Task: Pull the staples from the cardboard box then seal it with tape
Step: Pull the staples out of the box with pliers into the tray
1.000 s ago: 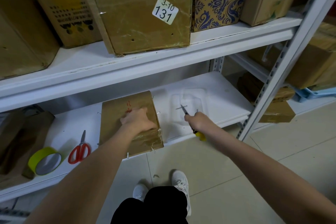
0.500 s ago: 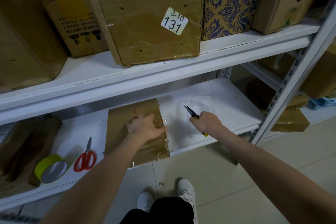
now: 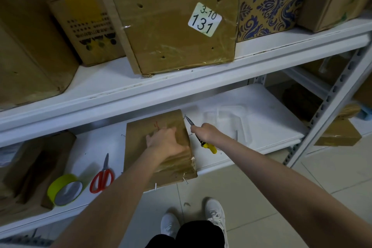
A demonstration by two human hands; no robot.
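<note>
The only legible label is a white sticker (image 3: 204,19) toward 2 o'clock on the front of the large taped carton (image 3: 167,32) on the upper shelf (image 3: 261,54). In black it reads "3-10" with "131" beneath, tilted slightly clockwise. At 9 o'clock from it, a yellow-printed carton (image 3: 88,24) bears dark rows too blurred to read. A red scrawl (image 3: 156,125) on the cardboard box (image 3: 136,143) below is illegible.

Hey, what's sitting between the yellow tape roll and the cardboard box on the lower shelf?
In the head view, red-handled scissors lie between the tape roll and the cardboard box, touching neither.
</note>
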